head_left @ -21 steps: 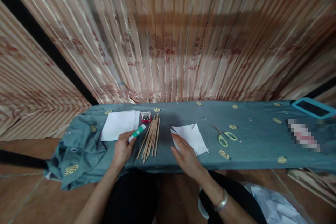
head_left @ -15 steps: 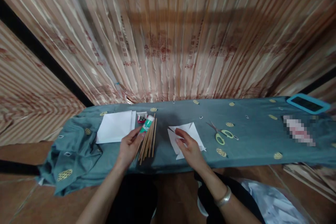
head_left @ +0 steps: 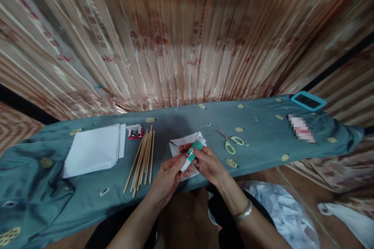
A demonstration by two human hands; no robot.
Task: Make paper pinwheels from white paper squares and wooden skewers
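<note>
Long low table [head_left: 263, 159] draped in a teal cloth [head_left: 35, 186] with yellow oval motifs. Bearing, from left to right, a stack of white paper [head_left: 93, 149], a small red box [head_left: 134, 132], a bundle of thin wooden sticks [head_left: 142, 160], folded white paper pieces [head_left: 179, 146] and green-handled scissors [head_left: 229, 143]. Carrying at the far right end a blue-framed tablet [head_left: 308, 101].

A home craft corner: beyond the hands hangs a pleated patterned curtain [head_left: 181, 46], and under them a narrow tabletop [head_left: 263, 132] is draped in teal cloth. Left of the hands lie white paper sheets [head_left: 93, 149] and wooden sticks [head_left: 142, 159]; scissors [head_left: 229, 142] lie just right.
</note>
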